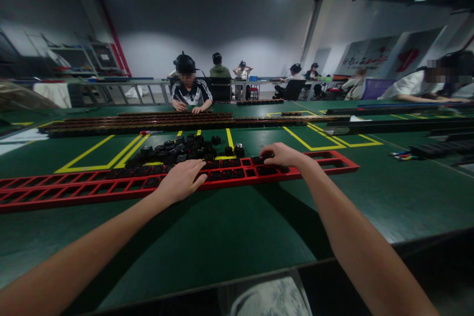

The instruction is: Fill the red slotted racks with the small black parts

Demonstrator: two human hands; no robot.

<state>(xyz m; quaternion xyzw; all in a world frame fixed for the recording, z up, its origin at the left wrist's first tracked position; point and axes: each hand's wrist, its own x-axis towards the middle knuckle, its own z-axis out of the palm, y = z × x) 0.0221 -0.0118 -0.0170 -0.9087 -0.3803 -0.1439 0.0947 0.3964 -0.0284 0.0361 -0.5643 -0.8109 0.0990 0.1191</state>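
Observation:
A long red rack (252,177) with two rows of slots lies across the green table in front of me. Small black parts (226,174) fill many of its middle slots. My left hand (181,178) rests over the rack's middle, palm down, fingers stretched out and thumb apart. Towards the rack's right end, my right hand (282,155) has its fingers closed around a small black part (267,156) just at the slots; the fingers partly cover it. Behind the rack lies a heap of loose black parts (185,146), with a few single ones to its right.
Long dark strips (155,121) lie across the table behind the heap. Yellow tape lines (89,163) mark the green tabletop. Black pieces with coloured ends (403,155) lie at right. A person (190,91) sits opposite; others work farther back and at right.

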